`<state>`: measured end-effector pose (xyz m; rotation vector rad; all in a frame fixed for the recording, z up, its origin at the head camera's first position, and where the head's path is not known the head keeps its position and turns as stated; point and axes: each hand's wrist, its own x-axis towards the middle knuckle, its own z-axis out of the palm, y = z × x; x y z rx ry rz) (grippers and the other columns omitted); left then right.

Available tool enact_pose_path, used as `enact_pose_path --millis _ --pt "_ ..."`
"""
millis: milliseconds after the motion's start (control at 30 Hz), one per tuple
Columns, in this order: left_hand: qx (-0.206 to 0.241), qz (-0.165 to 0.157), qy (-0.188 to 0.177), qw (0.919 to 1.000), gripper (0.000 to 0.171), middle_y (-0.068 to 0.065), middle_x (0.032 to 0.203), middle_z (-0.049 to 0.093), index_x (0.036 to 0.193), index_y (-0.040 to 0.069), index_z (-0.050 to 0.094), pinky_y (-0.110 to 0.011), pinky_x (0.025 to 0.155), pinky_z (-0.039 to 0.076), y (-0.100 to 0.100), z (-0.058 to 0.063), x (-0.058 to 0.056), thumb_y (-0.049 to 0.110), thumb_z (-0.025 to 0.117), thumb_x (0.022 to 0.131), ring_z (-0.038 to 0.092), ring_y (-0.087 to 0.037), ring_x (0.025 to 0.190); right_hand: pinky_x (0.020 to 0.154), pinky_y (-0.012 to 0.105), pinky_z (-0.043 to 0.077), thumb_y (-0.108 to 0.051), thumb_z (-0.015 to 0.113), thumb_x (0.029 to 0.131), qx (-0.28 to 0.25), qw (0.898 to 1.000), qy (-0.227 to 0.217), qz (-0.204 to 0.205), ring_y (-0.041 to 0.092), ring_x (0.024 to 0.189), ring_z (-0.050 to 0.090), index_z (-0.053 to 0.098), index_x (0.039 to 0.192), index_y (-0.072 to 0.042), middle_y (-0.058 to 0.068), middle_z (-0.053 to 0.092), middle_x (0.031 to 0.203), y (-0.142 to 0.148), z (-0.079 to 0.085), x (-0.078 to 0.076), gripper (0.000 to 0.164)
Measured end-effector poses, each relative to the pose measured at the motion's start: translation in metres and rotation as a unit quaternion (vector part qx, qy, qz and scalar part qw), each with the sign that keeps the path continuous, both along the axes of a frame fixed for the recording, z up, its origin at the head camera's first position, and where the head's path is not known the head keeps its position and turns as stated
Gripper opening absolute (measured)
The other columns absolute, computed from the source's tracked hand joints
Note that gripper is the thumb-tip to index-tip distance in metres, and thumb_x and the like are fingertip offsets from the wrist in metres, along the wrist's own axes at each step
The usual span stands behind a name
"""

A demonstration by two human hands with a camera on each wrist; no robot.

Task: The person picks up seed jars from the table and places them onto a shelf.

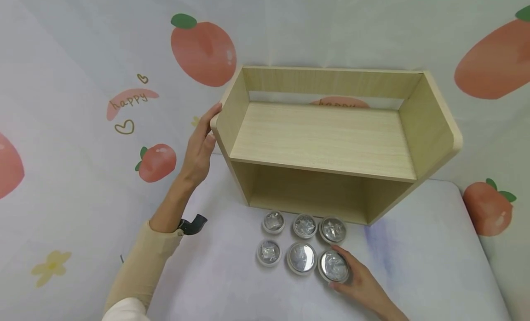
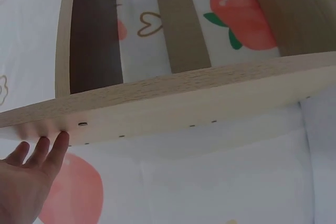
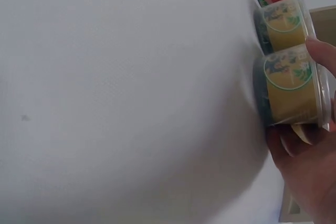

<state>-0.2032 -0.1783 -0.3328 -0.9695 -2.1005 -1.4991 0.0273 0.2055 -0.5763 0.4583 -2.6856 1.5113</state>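
Note:
My right hand (image 1: pixel 365 284) grips a round can (image 1: pixel 334 266) with a silvery top and clear plastic lid, thumb and fingers on opposite sides. In the right wrist view this can (image 3: pixel 291 95) has a yellow label with a green ring. Beside it stands another silver-topped can (image 1: pixel 302 258), and behind it a third (image 1: pixel 333 230). At the upper left, my left hand (image 1: pixel 198 153) touches the outer side of a pale wooden two-tier shelf (image 1: pixel 327 137). The left wrist view has its extended fingertips (image 2: pixel 62 140) against the side panel (image 2: pixel 173 114).
Smaller cans (image 1: pixel 273 222) stand to the left in the same two rows, before the shelf's lower opening (image 1: pixel 306 187). A white cloth (image 1: pixel 232 275) covers the table. Behind hangs a fruit-printed cloth (image 1: pixel 331 26).

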Motion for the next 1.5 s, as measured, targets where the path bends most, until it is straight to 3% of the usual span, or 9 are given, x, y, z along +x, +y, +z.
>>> enact_pose_path --millis 100,233,367,500,767,967,1100,1267,1500 --pt "0.006 -0.006 -0.014 0.9999 0.079 -0.007 0.154 0.039 0.153 0.007 0.035 -0.035 0.109 0.032 0.002 0.002 -0.001 0.064 0.041 0.097 0.038 -0.024 0.137 0.104 0.007 0.023 -0.018 0.092 0.065 0.011 1.0 0.0 -0.003 -0.005 0.132 0.038 0.046 0.147 -0.018 0.007 0.057 0.14 -0.001 0.005 0.0 0.094" --pt "0.016 -0.008 -0.038 0.9991 0.078 -0.005 0.153 0.041 0.153 0.012 0.036 -0.035 0.105 0.035 0.004 0.005 -0.001 0.065 0.04 0.097 0.04 -0.023 0.134 0.104 0.009 0.026 -0.018 0.092 0.065 0.023 1.0 -0.013 0.001 -0.001 0.132 0.042 0.046 0.148 -0.019 0.004 0.057 0.14 0.001 0.013 -0.001 0.094" --pt "0.023 -0.009 -0.058 0.998 0.073 -0.002 0.152 0.042 0.154 0.017 0.036 -0.038 0.103 0.037 0.005 0.007 -0.001 0.064 0.038 0.098 0.041 -0.024 0.134 0.095 0.023 0.045 -0.021 0.092 0.067 0.049 0.999 -0.019 -0.012 0.01 0.125 0.052 0.048 0.147 -0.018 0.002 0.059 0.137 0.005 0.022 -0.003 0.092" --pt "0.024 0.0 -0.064 0.9977 0.072 0.0 0.151 0.042 0.153 0.018 0.038 -0.04 0.102 0.035 0.006 0.008 -0.002 0.065 0.038 0.098 0.04 -0.022 0.134 0.086 0.036 0.052 -0.021 0.091 0.068 0.049 0.998 -0.028 -0.01 0.015 0.121 0.055 0.047 0.147 -0.015 0.004 0.058 0.139 0.009 0.032 -0.006 0.091" --pt "0.033 -0.013 -0.086 0.9956 0.07 -0.002 0.15 0.041 0.152 0.015 0.038 -0.039 0.104 0.033 0.012 0.016 -0.005 0.061 0.041 0.099 0.04 -0.021 0.133 0.082 0.03 0.051 -0.023 0.088 0.074 0.038 0.999 -0.008 0.027 0.002 0.12 0.051 0.047 0.147 -0.012 0.008 0.057 0.139 0.014 0.059 -0.014 0.084" --pt "0.058 -0.019 -0.093 0.9939 0.051 -0.008 0.146 0.043 0.148 0.008 0.041 -0.036 0.101 0.036 0.013 0.016 -0.007 0.034 0.038 0.105 0.043 -0.023 0.127 0.084 0.03 0.052 -0.021 0.088 0.075 0.028 0.998 0.01 0.048 0.0 0.121 0.05 0.046 0.147 -0.012 0.009 0.056 0.14 0.012 0.084 -0.021 0.084" --pt "0.065 -0.017 -0.09 0.9936 0.046 -0.008 0.145 0.044 0.147 0.005 0.042 -0.036 0.101 0.037 0.014 0.015 -0.01 0.024 0.036 0.105 0.042 -0.022 0.126 0.089 0.026 0.05 -0.018 0.087 0.076 0.011 0.998 0.007 0.067 0.0 0.124 0.048 0.044 0.148 -0.013 0.012 0.053 0.143 0.009 0.1 -0.027 0.084" --pt "0.077 -0.024 -0.093 0.9924 0.048 -0.006 0.146 0.043 0.147 0.005 0.041 -0.038 0.102 0.035 0.016 0.015 -0.013 0.023 0.037 0.103 0.041 -0.023 0.128 0.093 0.023 0.048 -0.014 0.087 0.075 -0.001 0.996 0.006 0.084 0.002 0.124 0.05 0.042 0.15 -0.012 0.014 0.052 0.143 0.008 0.116 -0.034 0.087" --pt "0.099 -0.028 -0.12 0.9874 0.049 -0.006 0.147 0.042 0.146 0.008 0.04 -0.042 0.102 0.034 0.019 0.014 -0.015 0.025 0.036 0.1 0.038 -0.024 0.13 0.095 0.025 0.048 -0.015 0.088 0.075 0.009 0.995 0.018 0.094 0.005 0.123 0.052 0.042 0.149 -0.014 0.005 0.055 0.14 0.005 0.131 -0.043 0.087"
